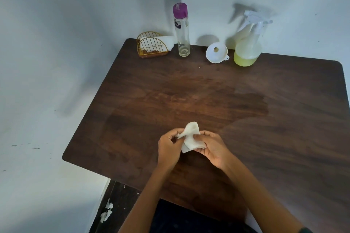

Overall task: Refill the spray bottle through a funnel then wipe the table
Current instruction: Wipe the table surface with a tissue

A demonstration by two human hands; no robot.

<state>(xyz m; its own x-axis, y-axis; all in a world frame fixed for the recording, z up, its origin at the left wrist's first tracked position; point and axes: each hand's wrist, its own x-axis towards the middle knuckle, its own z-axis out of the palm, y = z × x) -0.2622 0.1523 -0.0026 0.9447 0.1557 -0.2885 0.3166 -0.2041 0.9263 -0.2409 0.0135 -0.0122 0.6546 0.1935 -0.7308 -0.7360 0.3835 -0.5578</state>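
A dark wood-grain table with rounded corners stands against pale walls. Along its far edge: a gold wire napkin holder, a clear purple-capped bottle, a white plastic funnel, and right, the spray bottle holding yellow liquid. Near, left hand and right hand pinch a crumpled white tissue.

Head camera looks forward and down, close over the table
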